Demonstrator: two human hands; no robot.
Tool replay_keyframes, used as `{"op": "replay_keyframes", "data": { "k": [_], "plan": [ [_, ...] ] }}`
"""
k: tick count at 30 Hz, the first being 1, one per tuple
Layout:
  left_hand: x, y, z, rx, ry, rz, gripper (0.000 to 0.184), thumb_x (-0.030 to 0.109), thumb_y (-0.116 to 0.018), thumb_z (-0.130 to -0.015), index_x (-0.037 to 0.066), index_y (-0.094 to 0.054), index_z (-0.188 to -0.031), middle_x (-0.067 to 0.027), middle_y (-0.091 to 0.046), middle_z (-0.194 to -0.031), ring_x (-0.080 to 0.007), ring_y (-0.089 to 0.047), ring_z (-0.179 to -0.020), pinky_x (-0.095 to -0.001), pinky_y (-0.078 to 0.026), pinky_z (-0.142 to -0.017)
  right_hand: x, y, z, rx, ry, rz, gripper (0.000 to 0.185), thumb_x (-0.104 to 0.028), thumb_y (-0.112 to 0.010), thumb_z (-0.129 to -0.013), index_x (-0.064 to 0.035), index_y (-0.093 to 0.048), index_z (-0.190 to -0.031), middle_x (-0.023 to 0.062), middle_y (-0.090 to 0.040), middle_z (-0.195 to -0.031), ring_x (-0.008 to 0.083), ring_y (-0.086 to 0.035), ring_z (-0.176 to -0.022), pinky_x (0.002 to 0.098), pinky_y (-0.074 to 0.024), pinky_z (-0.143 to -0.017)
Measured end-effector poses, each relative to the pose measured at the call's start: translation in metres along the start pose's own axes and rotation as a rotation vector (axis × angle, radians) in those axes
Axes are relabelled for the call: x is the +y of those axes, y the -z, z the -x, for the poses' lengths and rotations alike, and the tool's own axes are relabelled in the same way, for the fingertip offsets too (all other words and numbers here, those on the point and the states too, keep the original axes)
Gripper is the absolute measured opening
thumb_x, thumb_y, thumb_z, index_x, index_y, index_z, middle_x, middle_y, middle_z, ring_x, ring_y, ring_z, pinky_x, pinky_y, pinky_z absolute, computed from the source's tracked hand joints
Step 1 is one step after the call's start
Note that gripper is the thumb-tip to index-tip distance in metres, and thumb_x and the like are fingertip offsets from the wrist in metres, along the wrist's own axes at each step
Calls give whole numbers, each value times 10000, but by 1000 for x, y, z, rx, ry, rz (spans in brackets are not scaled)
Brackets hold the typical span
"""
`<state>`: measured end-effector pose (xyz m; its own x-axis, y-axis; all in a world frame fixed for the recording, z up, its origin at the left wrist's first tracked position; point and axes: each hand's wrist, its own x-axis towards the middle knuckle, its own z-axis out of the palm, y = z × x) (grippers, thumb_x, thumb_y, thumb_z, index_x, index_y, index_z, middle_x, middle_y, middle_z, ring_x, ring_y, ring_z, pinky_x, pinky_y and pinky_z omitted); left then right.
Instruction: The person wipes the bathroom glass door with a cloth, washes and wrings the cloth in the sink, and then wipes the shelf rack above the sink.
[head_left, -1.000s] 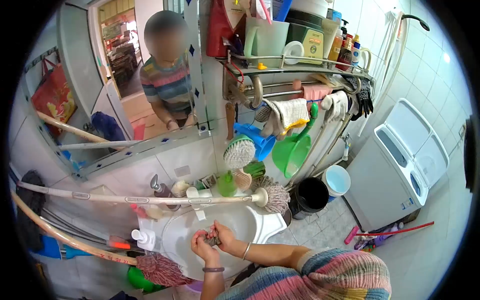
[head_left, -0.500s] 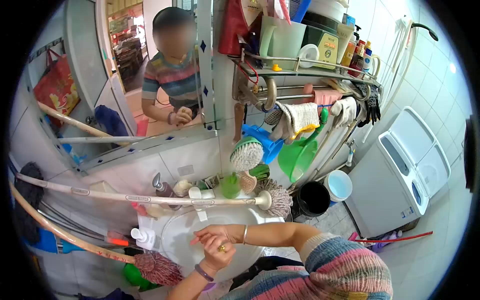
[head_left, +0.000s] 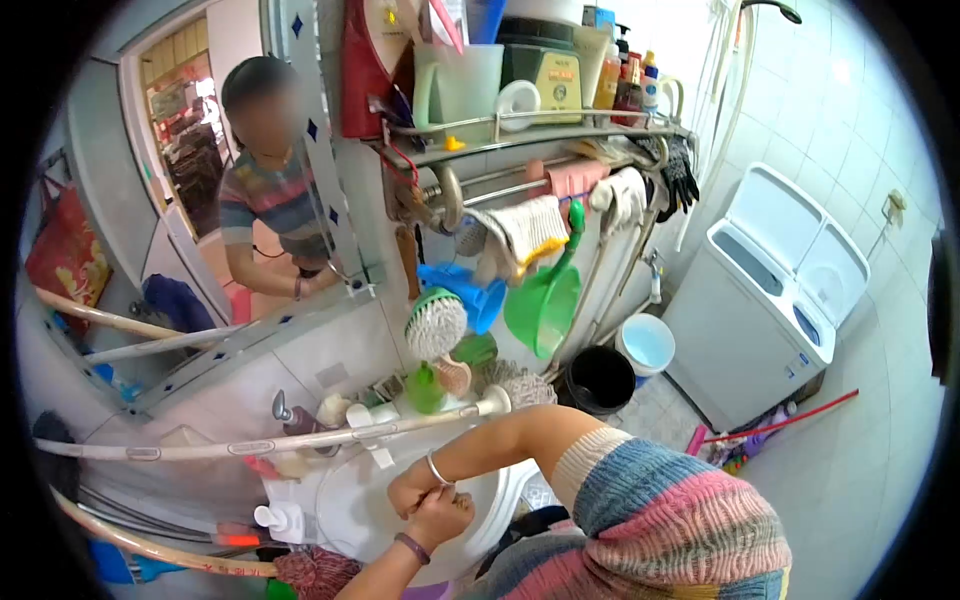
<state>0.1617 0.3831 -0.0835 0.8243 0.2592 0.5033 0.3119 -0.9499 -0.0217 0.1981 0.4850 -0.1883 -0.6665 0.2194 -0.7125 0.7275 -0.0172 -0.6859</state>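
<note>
Over the white washbasin [head_left: 350, 505], my two hands are pressed together. My left hand [head_left: 443, 518], with a dark bangle at its wrist, is closed against my right hand just below the silver bracelet [head_left: 433, 468]. My right hand [head_left: 406, 490] is bent downward with its fingers curled; their tips and anything inside them are hidden. The pale pole of a mop [head_left: 330, 437] crosses above the basin. At the basin's left edge stands a white pump bottle [head_left: 282, 522]. A green bottle [head_left: 425, 388] and a brown pump bottle [head_left: 295, 415] stand along the back.
A shelf [head_left: 540, 138] of bottles hangs above, with gloves, a green ladle [head_left: 543, 312] and a round brush [head_left: 436, 325] below it. A black bucket [head_left: 600, 380], a white bucket [head_left: 646, 343] and an open washing machine [head_left: 745, 310] stand right. Another mop [head_left: 315, 573] leans lower left.
My hands, earlier side by side with right fingers stretched out, are now folded closely together. The view has swung right, so the shelf and mirror sit further left.
</note>
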Motion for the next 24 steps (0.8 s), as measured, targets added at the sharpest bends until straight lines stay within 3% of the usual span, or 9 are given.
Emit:
{"op": "replay_keyframes", "data": {
  "k": [2,4,5,8,9,24],
  "plan": [
    [6,-11,-1,-3,10,-56,72,127,-536,-664,75,-564,-623,-74,-551,-596,-214,-571,-576,-373,-464,-512,9,-8,-12,86,-48,130,364,-293,-492,-918,3,-535,-1125,-47,-379,-622,79,-381,-529,233,-346,-470],
    [8,-50,21,-203,-10,-65,79,111,-526,-670,65,-583,-641,-97,-575,-618,-220,-592,-589,-362,-477,-517,15,-15,-18,143,-78,216,371,-298,-499,-913,3,-534,-1128,-41,-392,-639,85,-393,-544,236,-356,-481],
    [6,-79,32,-197,-71,-132,112,99,-519,-694,41,-613,-679,-143,-603,-660,-240,-621,-637,-351,-497,-544,19,-19,-18,164,-91,245,375,-301,-503,-911,2,-533,-1130,-37,-398,-648,88,-399,-552,238,-361,-487],
    [14,-113,48,-362,90,-7,131,96,-518,-710,19,-624,-704,-154,-610,-670,-255,-622,-643,-357,-502,-586,25,-30,-23,206,-121,318,387,-308,-515,-904,2,-531,-1135,-28,-418,-675,97,-416,-575,243,-375,-503],
    [15,-116,50,-351,2,-87,146,95,-502,-742,2,-614,-748,-154,-625,-754,-263,-624,-717,-363,-501,-637,28,-33,-20,219,-123,324,391,-310,-519,-901,2,-530,-1136,-25,-424,-684,100,-422,-582,245,-380,-509],
    [19,-102,32,-295,-62,47,162,107,-483,-767,16,-606,-822,-153,-625,-830,-266,-616,-777,-374,-495,-679,40,-62,-13,341,-176,333,459,-347,-576,-865,0,-520,-1160,23,-522,-817,144,-510,-696,271,-452,-592]
  ]
}}
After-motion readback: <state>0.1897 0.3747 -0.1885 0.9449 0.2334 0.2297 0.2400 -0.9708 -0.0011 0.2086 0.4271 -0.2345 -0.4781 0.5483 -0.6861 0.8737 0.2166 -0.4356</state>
